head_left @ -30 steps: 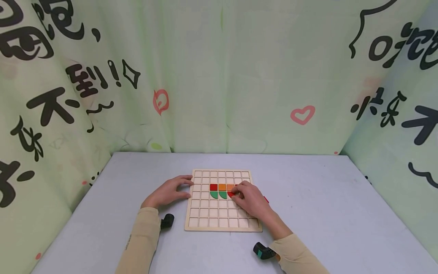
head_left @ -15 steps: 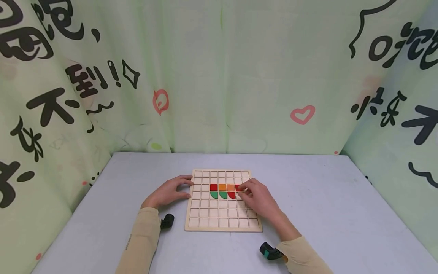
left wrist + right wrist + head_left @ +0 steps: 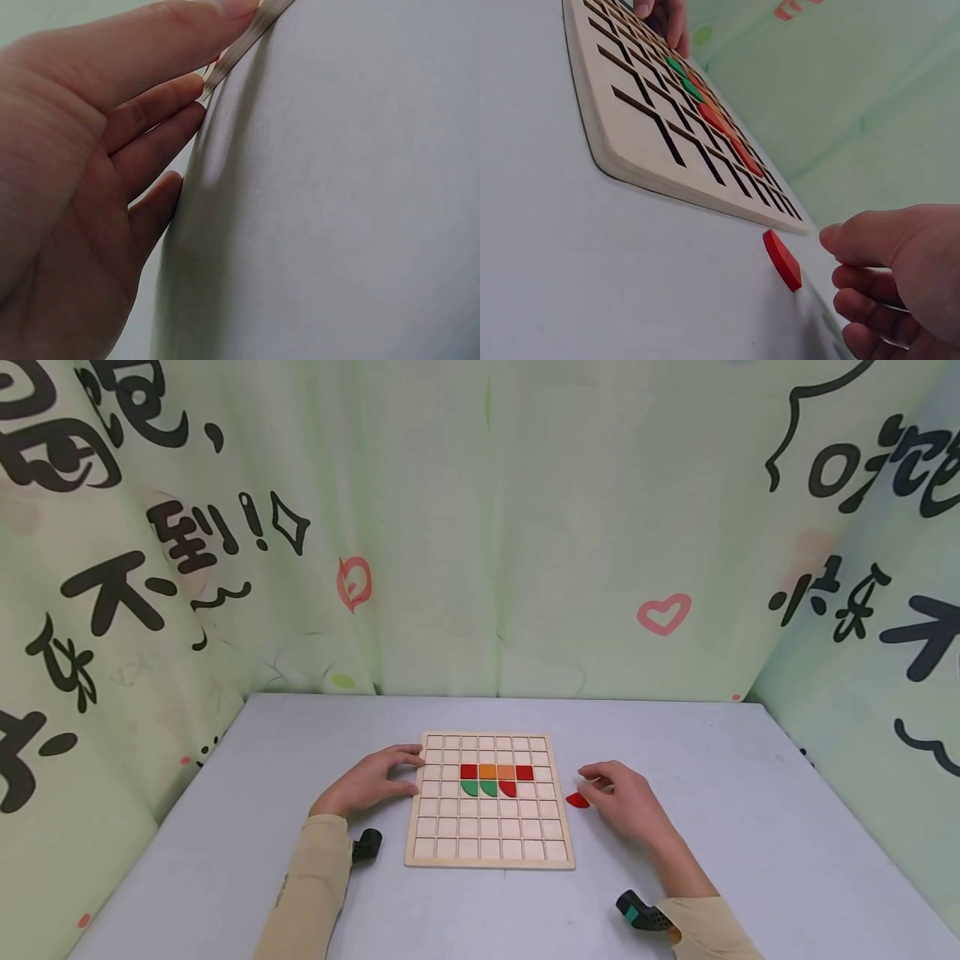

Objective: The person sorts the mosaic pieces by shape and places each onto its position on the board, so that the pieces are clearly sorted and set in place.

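Note:
A wooden grid board (image 3: pixel 491 852) lies on the table. A row of red and orange square tiles (image 3: pixel 487 771) fills some cells, and below it sit two green quarter-circle pieces (image 3: pixel 488 787) and a red one (image 3: pixel 507 788). Off the board's right edge is another red quarter-circle piece (image 3: pixel 577 800), also seen in the right wrist view (image 3: pixel 783 260). My right hand (image 3: pixel 622 797) is just right of that loose piece, fingers loosely curved with nothing in them. My left hand (image 3: pixel 371 779) touches the board's left edge with its fingertips, thumb and fingers spread.
The white table (image 3: pixel 675 760) reaches back to a pale green curtain (image 3: pixel 562 527) with black lettering and a red heart. Black wrist devices (image 3: pixel 641 912) sit at both sleeves.
My right hand has left the grid and moved right, off the board. The red square at the row's right end and the loose red piece now show fully. My left hand stays put.

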{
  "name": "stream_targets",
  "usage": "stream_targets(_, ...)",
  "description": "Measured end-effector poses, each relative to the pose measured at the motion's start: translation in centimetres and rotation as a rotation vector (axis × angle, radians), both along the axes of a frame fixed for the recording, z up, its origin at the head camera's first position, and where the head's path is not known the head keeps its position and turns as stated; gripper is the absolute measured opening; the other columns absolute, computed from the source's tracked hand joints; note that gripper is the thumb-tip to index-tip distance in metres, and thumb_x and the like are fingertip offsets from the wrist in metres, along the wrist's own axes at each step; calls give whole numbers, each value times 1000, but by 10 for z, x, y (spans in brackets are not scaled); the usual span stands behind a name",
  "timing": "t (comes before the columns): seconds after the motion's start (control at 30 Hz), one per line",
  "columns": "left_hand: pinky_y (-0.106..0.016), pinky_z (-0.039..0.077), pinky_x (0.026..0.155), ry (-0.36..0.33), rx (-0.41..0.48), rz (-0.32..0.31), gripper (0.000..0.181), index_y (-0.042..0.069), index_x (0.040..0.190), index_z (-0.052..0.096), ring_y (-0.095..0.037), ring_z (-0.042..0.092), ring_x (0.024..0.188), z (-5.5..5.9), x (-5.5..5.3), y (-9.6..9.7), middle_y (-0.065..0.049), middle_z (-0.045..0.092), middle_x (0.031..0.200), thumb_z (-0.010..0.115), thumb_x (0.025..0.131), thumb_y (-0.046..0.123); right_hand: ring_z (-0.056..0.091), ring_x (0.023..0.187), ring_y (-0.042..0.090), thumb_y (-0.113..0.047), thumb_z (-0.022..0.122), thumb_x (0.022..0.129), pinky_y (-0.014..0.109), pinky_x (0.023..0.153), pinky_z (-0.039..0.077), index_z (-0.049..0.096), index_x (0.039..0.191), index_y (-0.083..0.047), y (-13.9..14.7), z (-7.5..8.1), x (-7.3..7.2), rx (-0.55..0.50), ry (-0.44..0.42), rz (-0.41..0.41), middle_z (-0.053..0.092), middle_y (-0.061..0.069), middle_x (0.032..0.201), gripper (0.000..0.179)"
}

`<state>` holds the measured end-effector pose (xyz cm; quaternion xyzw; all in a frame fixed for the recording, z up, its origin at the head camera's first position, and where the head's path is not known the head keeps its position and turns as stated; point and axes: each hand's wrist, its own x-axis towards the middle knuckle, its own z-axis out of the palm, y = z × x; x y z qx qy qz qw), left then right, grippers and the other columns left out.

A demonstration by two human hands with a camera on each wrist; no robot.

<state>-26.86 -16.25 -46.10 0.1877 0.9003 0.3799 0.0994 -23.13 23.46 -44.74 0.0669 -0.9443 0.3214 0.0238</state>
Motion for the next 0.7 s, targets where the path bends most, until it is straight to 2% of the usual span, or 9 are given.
stream_targets(0.37, -45, 31, 115, -2, -5, 1, 45, 9, 128, 64, -28, 32, 143, 0, 1, 0, -3, 43, 151, 76, 87, 22, 58, 92, 21, -12, 71, 88, 38, 80, 52, 68, 117, -1, 15, 2, 2, 48, -44, 50, 65, 10, 108, 32)
stream_targets(0.7, -46, 31, 115, -7, -4, 0, 45, 8, 127, 64, -28, 32, 142, 1, 2, 1, -4, 43, 151, 76, 86, 21, 58, 93, 20, -11, 72, 87, 39, 82, 53, 69, 115, -3, 13, -1, 2, 44, -27, 137, 66, 7, 110, 30)
